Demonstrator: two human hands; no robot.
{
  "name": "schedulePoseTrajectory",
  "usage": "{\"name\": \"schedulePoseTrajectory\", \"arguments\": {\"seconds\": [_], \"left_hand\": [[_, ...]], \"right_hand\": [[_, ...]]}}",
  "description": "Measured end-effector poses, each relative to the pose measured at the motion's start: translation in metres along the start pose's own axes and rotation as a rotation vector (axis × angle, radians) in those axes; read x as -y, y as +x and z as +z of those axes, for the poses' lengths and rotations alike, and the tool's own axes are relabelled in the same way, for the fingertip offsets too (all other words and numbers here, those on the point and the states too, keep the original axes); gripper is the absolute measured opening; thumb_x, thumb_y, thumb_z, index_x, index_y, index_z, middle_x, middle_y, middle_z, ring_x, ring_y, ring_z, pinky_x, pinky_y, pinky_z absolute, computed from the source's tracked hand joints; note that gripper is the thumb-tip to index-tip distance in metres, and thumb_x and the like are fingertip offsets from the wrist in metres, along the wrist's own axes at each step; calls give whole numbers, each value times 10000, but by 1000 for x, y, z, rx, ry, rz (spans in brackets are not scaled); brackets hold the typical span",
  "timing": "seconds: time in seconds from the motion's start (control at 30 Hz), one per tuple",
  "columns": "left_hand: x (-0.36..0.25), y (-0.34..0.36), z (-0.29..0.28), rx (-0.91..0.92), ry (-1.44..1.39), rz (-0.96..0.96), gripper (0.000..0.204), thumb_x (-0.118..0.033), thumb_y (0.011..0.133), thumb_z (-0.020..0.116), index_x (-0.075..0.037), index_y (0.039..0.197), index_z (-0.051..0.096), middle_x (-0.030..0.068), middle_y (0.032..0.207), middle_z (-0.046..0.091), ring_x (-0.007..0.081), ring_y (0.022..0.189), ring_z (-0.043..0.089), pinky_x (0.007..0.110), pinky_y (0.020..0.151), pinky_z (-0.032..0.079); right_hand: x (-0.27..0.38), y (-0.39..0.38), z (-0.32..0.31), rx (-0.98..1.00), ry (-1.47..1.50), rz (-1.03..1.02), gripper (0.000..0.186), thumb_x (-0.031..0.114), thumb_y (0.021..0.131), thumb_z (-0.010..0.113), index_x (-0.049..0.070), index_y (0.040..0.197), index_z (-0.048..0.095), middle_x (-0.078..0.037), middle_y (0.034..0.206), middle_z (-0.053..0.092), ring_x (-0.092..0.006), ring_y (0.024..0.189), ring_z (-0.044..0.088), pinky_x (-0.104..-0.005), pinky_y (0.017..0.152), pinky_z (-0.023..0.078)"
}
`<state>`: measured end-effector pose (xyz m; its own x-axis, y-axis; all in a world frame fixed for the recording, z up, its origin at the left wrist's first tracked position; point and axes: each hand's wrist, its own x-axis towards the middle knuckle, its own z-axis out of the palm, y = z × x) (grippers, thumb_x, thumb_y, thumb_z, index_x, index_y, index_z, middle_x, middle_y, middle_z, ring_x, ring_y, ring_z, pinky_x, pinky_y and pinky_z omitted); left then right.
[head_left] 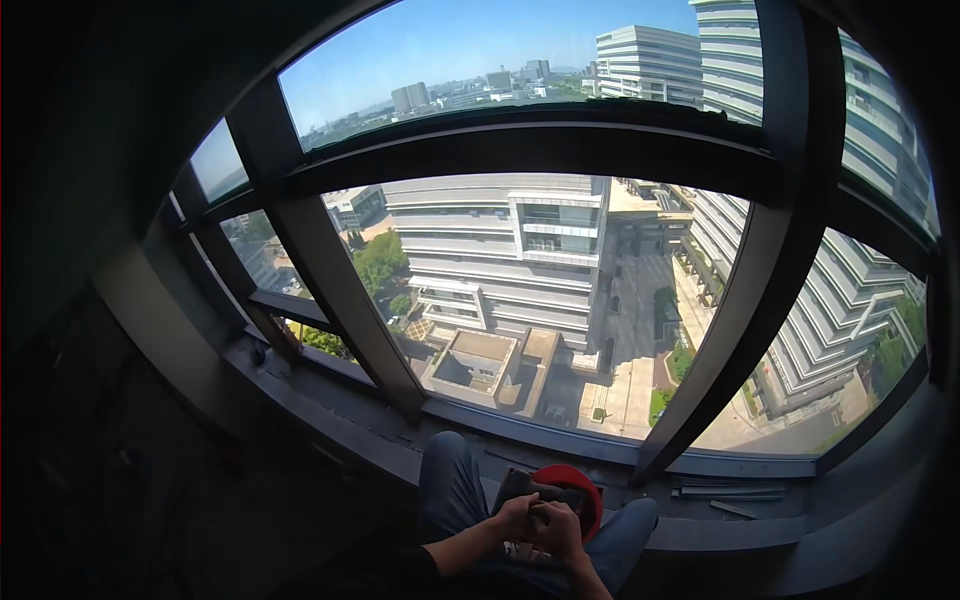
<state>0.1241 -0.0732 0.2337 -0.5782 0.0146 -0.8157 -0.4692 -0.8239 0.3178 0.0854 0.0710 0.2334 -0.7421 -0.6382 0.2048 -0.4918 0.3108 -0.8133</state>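
Low in the head view, my left hand and my right hand meet over my lap. The fingers of both are curled and pressed together. Whatever lies between them is too small or too hidden to name. Just beyond the hands is a dark, soft-looking thing, close to the left fingers. Behind it curves a red, round-edged thing, partly covered by the dark thing and the right hand. Its kind cannot be made out. My jeans-clad knees rise on either side.
A low window ledge runs in front of my knees, with several thin grey strips lying on its right part. Large panes in dark window frames rise beyond it, looking down on buildings. The room on the left is very dark.
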Motion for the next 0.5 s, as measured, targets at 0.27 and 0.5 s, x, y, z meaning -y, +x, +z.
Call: {"name": "schedulePoseTrajectory", "arguments": {"seconds": [0.27, 0.5], "left_hand": [[-36, 43, -55, 750, -210, -42, 400, -383, 1113, 400, -60, 963, 584, 56, 852, 549, 134, 651, 488, 259, 629, 419], [-80, -11, -29, 382, -4, 92, 376, -369, 1102, 446, -108, 849, 542, 20, 760, 509, 110, 590, 434, 230, 543, 379]], "right_hand": [[17, 14, -19, -316, 285, 102, 209, 113, 850, 700, 33, 1033, 762, -144, 963, 752, -317, 795, 698, -389, 742, 540], [-31, 24, -20, -13, 60, 187, 258, 181, 902, 659, -11, 1053, 741, -182, 971, 750, -362, 840, 706, -412, 770, 549]]}}
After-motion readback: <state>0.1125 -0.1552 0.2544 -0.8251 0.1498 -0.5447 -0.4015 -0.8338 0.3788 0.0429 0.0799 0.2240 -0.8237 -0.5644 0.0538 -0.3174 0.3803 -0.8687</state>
